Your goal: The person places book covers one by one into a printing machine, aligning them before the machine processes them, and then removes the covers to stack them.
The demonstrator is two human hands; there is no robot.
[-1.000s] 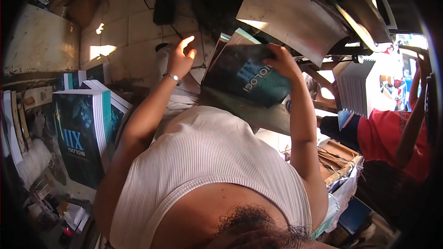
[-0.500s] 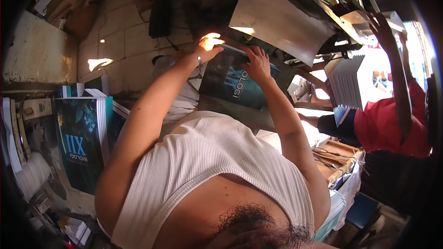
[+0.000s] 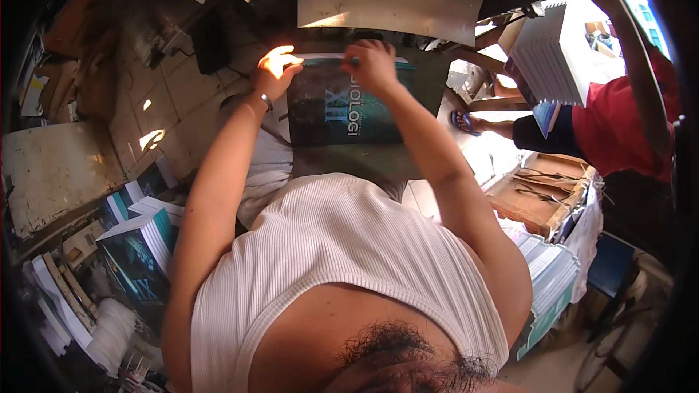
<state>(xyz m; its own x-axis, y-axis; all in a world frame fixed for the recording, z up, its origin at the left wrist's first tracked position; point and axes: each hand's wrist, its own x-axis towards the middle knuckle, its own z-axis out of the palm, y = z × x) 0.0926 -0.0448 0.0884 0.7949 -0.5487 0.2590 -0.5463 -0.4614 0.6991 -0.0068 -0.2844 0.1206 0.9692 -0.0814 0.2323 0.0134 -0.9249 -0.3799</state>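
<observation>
Turned nearly square to the person since the slanted pose half a second ago, the dark teal book [image 3: 313,116] sits further left in view, as the surroundings do too. Its cover carries large blue characters and a paler title line, legible but running sideways, the letters' tops facing right; the book's long axis runs left to right. It lies flat in front of the torso on a dark surface [image 3: 349,164]. Left hand [image 3: 277,73], banded at the wrist, has thumb and fingers at the far left corner; whether they pinch it, I cannot tell. Right hand [image 3: 371,67] curls its fingers over the far edge; their grip is hidden. One book shows under the hands, alongside several matching copies [image 3: 138,244] at left, too overlapped to count, one white stack [image 3: 557,54] and one red-clothed co-worker [image 3: 619,124] at right.
</observation>
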